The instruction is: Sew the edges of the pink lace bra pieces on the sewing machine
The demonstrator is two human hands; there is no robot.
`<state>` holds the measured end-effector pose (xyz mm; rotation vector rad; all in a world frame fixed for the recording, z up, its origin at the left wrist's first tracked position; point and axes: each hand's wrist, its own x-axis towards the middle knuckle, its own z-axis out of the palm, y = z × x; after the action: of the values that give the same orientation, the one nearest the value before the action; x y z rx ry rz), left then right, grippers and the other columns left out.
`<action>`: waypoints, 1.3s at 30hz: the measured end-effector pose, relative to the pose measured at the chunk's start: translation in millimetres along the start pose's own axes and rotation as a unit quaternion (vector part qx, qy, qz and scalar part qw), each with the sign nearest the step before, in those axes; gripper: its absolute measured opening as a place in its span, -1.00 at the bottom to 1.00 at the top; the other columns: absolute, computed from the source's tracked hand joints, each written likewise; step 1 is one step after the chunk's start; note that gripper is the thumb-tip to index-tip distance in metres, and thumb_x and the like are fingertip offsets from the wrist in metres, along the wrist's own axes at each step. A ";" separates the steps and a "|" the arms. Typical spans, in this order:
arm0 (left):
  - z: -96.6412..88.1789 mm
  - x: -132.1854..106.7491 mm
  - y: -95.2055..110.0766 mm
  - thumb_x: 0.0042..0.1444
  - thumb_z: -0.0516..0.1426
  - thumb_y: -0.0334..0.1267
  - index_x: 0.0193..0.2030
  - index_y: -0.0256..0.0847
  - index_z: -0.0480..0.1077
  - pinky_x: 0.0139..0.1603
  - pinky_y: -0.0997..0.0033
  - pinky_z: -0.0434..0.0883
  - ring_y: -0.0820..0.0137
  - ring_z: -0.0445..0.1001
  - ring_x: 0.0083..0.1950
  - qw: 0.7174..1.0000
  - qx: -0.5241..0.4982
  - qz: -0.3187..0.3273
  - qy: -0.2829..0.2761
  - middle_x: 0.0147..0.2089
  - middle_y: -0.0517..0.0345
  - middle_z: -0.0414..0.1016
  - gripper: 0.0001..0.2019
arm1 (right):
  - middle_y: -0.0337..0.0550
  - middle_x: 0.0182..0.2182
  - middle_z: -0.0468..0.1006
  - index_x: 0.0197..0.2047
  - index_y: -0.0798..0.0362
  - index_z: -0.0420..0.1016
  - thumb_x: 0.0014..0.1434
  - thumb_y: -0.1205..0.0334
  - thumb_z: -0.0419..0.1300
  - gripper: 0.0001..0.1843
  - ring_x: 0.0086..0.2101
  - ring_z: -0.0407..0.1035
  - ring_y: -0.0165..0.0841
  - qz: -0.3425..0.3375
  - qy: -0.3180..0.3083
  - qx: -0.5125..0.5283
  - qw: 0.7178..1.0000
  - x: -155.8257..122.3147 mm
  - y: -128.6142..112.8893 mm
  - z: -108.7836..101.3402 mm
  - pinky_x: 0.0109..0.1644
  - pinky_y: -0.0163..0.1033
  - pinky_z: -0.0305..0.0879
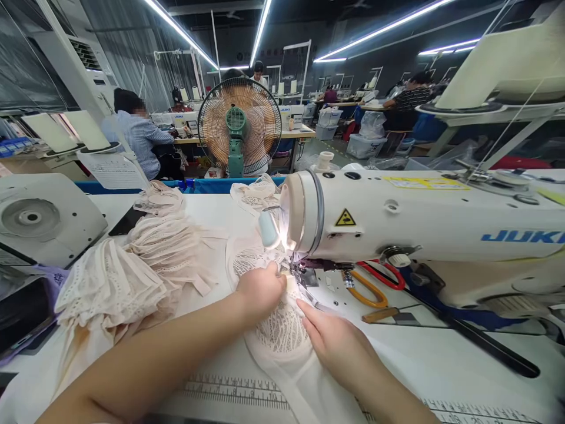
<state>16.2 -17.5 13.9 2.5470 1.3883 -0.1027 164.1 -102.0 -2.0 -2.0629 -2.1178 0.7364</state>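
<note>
A cream lace bra point(282, 334) lies under the needle area of a white sewing machine point(371, 215), lit by its small lamp. Close to the presser foot, my left hand point(262, 292) is closed, pinching the fabric. My right hand point(333, 341) grips the bra's right edge, thumb and fingers together, nearer to me. One lace cup spreads flat between the hands, while another lace part lies beyond my left hand. My fingers hide some of the cloth at the needle.
A pile of cream lace pieces point(128, 277) lies left, near a phone point(26, 315). Orange-handled scissors point(368, 291) and a red-handled tool point(388, 275) rest under the machine arm. Ruler markings point(238, 390) run along the front. Beyond stand a fan point(238, 126) and seated people point(136, 135).
</note>
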 end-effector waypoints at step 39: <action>32.3 5.2 -9.9 0.19 -0.14 -0.36 0.12 -0.40 0.26 0.03 0.25 0.30 0.18 0.32 0.03 0.971 0.100 0.201 0.085 0.16 -0.11 0.29 -0.60 | -0.07 -0.27 0.60 0.22 0.00 0.20 0.22 0.26 -0.19 -0.49 -0.30 0.45 -0.18 -0.009 0.004 -0.070 0.998 11.0 0.5 -6.1 -0.34 -0.20 0.22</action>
<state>12.5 -15.8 -20.0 3.0115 0.9221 0.0507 166.0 -89.8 0.3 -2.1073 -2.2391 0.5922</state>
